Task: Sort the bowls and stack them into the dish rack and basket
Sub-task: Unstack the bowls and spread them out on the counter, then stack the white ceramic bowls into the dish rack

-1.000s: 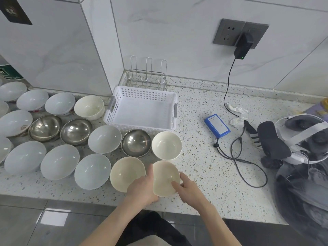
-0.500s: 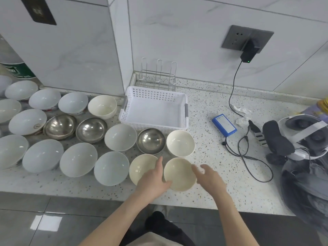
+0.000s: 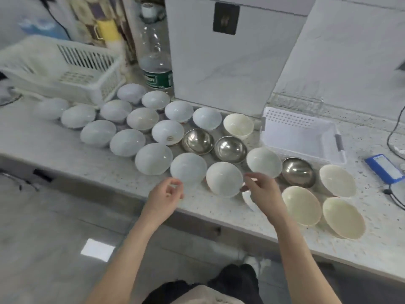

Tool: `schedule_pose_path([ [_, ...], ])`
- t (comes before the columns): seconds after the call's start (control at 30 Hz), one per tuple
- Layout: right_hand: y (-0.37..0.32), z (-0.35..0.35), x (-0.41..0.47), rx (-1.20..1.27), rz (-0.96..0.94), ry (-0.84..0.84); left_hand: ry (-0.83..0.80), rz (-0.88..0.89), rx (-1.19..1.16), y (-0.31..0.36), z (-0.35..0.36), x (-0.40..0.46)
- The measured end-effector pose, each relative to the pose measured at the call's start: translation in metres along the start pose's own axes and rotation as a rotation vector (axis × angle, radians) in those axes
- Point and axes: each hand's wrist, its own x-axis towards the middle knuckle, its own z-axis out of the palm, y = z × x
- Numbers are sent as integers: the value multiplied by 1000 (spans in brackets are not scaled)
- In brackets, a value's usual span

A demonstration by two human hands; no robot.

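Head view, sole camera: speckled desk (image 3: 65,148) carrying a spread of bowls grouped loosely by material, apparently laid out open side up so each kind can be told at a glance. Pale white bowls fill the left and centre of the frame in rough rows; three steel bowls sit among them right of centre, at (image 3: 198,141), (image 3: 230,149) and (image 3: 298,175); cream bowls lie at lower right, two nearest the desk edge at (image 3: 301,205) and (image 3: 343,217), one behind at (image 3: 337,180), a fourth further back at (image 3: 238,129). White perforated basket (image 3: 306,148) stands right of centre, holding nothing visible; wire dish rack (image 3: 295,102) behind it, blurred, likewise unfilled as far as can be told. A second slatted basket (image 3: 72,69) at upper left; a clear bottle (image 3: 156,62) behind the bowls. Left hand (image 3: 167,194) hovers at the desk edge just below a white bowl (image 3: 188,171), fingers loosely curled, holding nothing. Right hand (image 3: 260,188) hangs beside the front white bowl (image 3: 224,182), fingertips at its right rim; whether they touch is unclear from blur, and no grip is seen. Judgement: sorting barely begun, white bowl between the hands the likely next pick
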Motion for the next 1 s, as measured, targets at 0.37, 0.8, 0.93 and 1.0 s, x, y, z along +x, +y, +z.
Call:
schedule_pose_path([
  [0.37, -111, 229, -23, 80, -4, -618, 328, -198, -123, -103, -191, 20],
  [0.8, -264, 438, 72, 458, 463, -702, 368, -356, -108, -136, -342, 166],
  [0.93, -294, 480, 92, 698, 750, -723, 416, -436, -152, -143, -385, 205],
  [1.0, -304, 494, 98, 767, 843, -720, 423, -475, -171, -146, -399, 223],
])
